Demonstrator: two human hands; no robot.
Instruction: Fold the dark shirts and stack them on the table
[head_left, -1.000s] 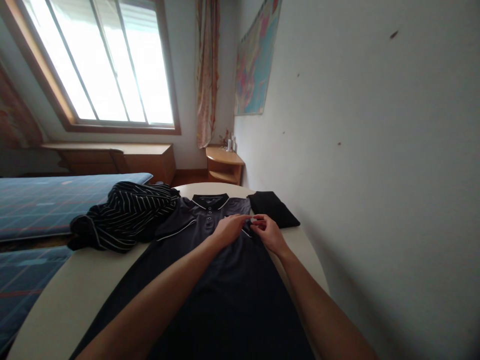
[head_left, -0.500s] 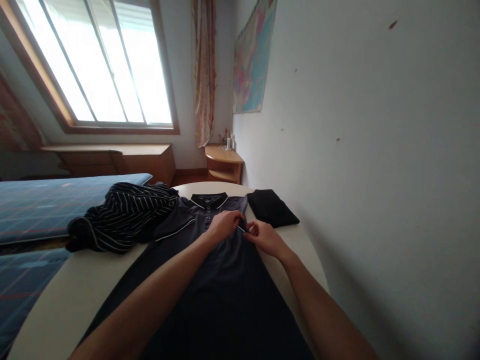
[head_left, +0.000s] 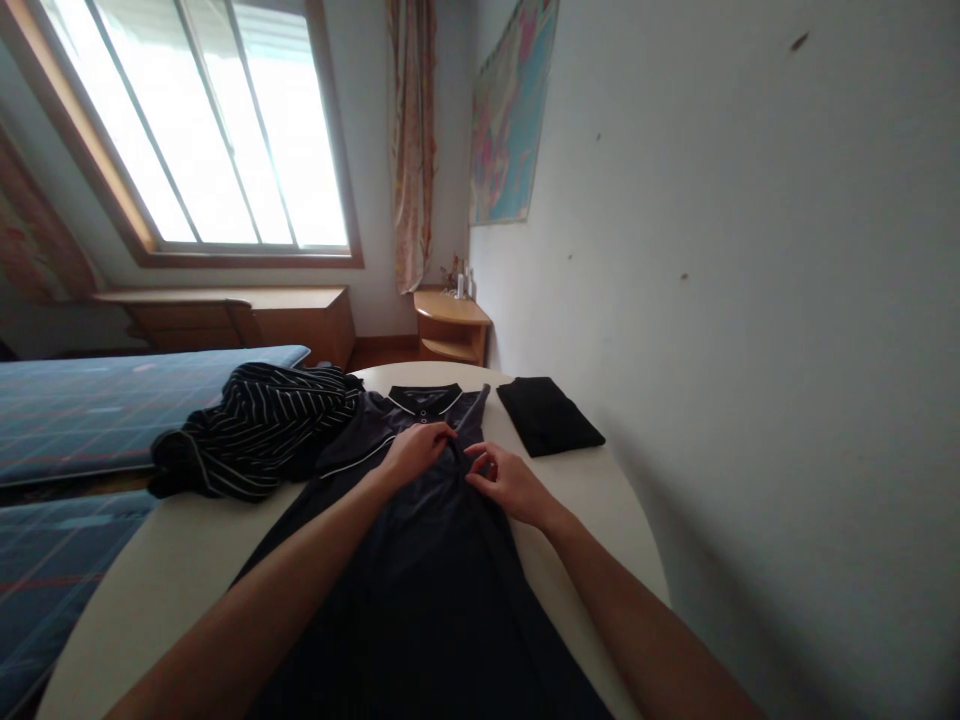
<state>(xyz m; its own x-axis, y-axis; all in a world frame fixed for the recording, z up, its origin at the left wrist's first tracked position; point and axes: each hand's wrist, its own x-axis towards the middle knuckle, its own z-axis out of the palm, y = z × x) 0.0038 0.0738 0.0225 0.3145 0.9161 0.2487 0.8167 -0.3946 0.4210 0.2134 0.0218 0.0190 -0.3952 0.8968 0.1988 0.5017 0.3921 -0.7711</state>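
Note:
A dark polo-collared garment [head_left: 420, 580] lies spread on a round cream table [head_left: 135, 590], collar at the far end. White piping edges the collar and the left sleeve. My left hand [head_left: 417, 452] pinches fabric near the middle of its chest, below the buttons. Close by on the right, my right hand [head_left: 514, 484] is over the garment's right edge with thumb and forefinger curved and a gap between them; no cloth shows in it. The right sleeve is folded inward, partly hidden by my left hand.
A folded black cloth [head_left: 549, 415] rests at the table's far right. A crumpled black-and-white striped garment [head_left: 262, 430] lies at the far left, beside blue plaid mattresses [head_left: 112, 410]. The wall [head_left: 750, 400] runs along the right side.
My left hand has moved left and slightly nearer, bringing the right sleeve inward over the chest. My right hand has shifted a little left, its fingers now off the sleeve's edge.

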